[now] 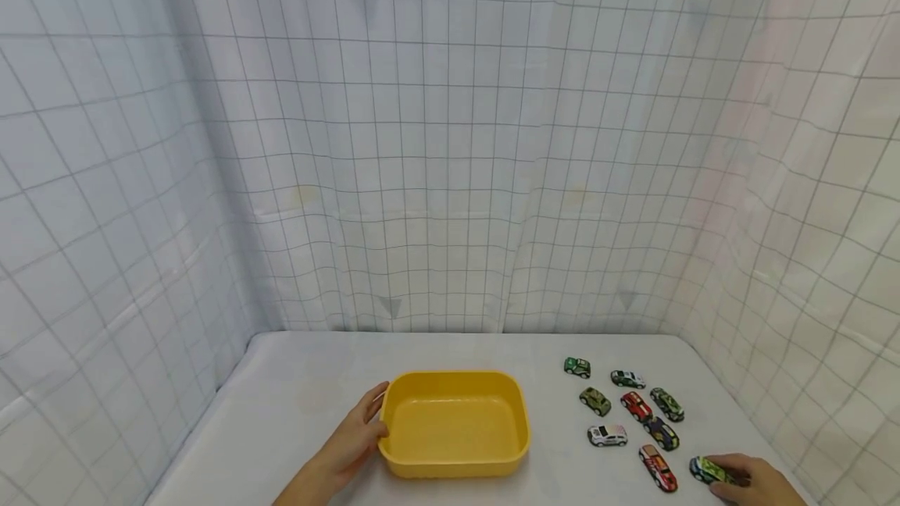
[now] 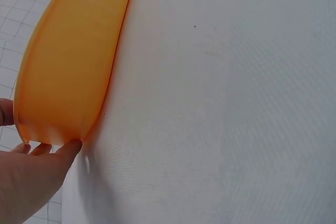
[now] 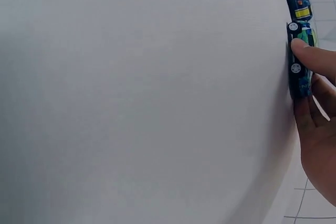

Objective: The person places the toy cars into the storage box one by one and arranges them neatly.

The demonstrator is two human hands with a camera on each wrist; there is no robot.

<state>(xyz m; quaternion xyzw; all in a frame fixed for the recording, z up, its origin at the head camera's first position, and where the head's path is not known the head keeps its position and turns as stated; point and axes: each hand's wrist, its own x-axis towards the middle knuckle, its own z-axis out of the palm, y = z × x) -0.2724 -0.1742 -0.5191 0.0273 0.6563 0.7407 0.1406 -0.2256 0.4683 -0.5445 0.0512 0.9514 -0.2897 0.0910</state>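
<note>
Left hand [image 1: 349, 443] and right hand [image 1: 758, 478] at work on a white table [image 1: 302, 381]. The left hand grips the left end of a yellow tray [image 1: 455, 432], which rests flat near the middle of the table, its open side up. The right hand pinches a green-and-blue toy car [image 1: 710, 469] near the table's front right, the thumb on its side; whether the car touches the tabletop cannot be told. Between tray and right hand lies a loose group: a red-and-orange car [image 1: 657, 468] nearest the held one, a white car [image 1: 608, 435], a dark blue car [image 1: 662, 433] just beside a red car [image 1: 636, 406], and, farther back, an olive car [image 1: 594, 401]. A grid-patterned curtain [image 1: 450, 178] surrounds the table.
</note>
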